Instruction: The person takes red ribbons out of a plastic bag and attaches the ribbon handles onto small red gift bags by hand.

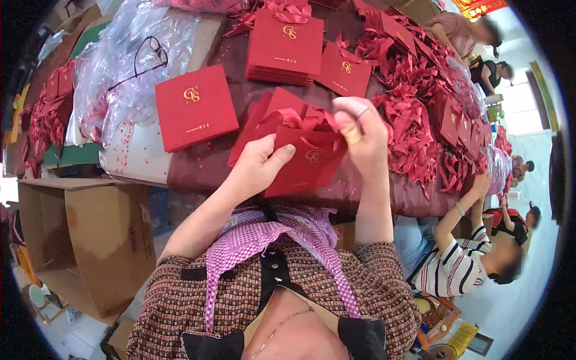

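A small red paper gift bag (307,171) with a gold emblem is tilted toward me at the table's near edge. My left hand (258,165) grips its left side, thumb lying over the front panel. At its upper right corner, my right hand (365,129) has its fingers curled together at the red ribbon (327,120) of the bag; the exact pinch point is partly hidden. Something yellowish wraps the right thumb, and a ring is on one finger. More flat red bags (243,135) lie just behind the held one.
Flat bag stacks lie left (195,108) and behind (285,45). Many ribboned bags (414,129) heap up on the right, beside a co-worker in a striped shirt (456,267). Eyeglasses (150,57) rest on clear plastic (135,36). An open cardboard box (111,240) stands lower left.
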{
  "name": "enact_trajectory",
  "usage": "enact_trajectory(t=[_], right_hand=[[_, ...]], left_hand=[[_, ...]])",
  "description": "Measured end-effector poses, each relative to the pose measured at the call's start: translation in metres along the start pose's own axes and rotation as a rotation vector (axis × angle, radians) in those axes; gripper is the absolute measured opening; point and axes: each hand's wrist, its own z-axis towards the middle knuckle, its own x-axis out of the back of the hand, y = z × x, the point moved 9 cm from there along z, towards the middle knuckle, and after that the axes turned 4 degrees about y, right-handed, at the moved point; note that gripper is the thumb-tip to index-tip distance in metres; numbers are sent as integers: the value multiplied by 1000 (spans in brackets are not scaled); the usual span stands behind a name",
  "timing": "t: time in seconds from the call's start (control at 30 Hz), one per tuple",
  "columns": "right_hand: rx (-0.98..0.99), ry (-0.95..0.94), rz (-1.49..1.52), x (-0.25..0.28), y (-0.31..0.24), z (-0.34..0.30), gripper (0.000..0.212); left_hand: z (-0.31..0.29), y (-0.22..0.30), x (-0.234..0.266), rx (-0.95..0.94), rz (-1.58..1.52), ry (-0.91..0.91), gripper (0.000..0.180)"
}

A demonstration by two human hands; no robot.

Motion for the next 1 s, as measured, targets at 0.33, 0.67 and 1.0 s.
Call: enact_trajectory(t=[0.33,0.67,1.0], right_hand=[[-425,-292,306,-24,54,-6,14],[-406,183,329,14,103,-8,16],[290,-449,-175,15,-14,-43,86]], left_hand=[[11,-3,1,-38,50,-1,23],[18,-35,4,19,97,26,23],[32,-8,-10,239,-384,86,22]])
